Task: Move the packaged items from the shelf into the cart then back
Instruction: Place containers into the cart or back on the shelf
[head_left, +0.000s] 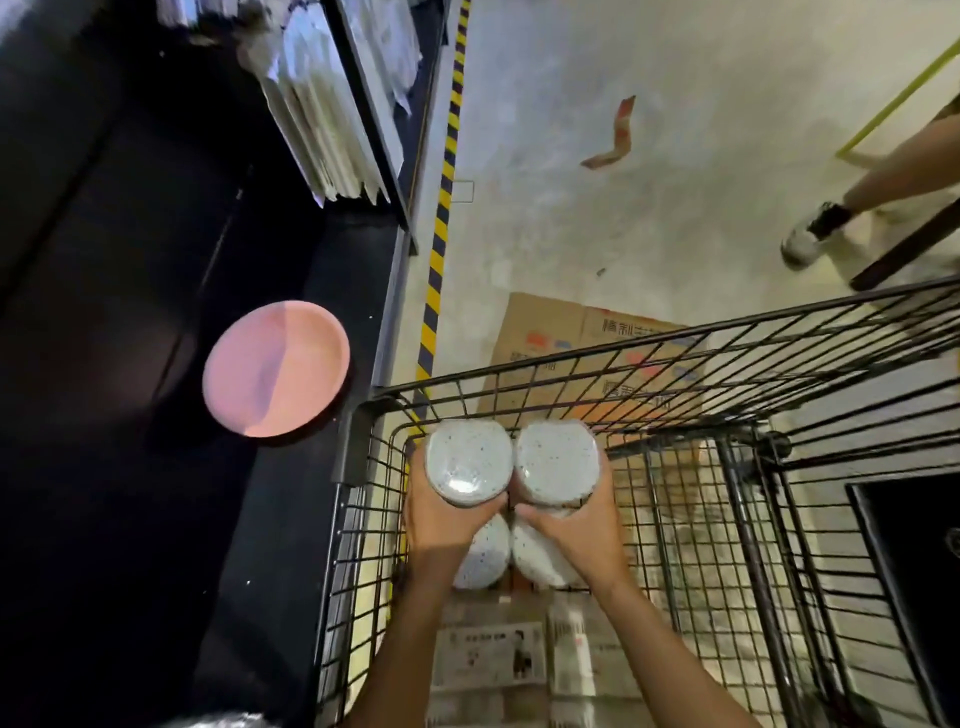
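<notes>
Inside the black wire cart, my left hand grips a white speckled package held upright. My right hand grips a second speckled package right beside it, the two touching. Two more speckled packages lie below my hands on the cart's floor, partly hidden by my wrists. A pink round plate sits on the dark shelf to the left of the cart.
White packaged items stand on the shelf's upper level. A flattened cardboard box lies on the floor beyond the cart. A yellow-black striped line runs along the shelf. Another person's leg and shoe are at right. Printed packs lie in the cart.
</notes>
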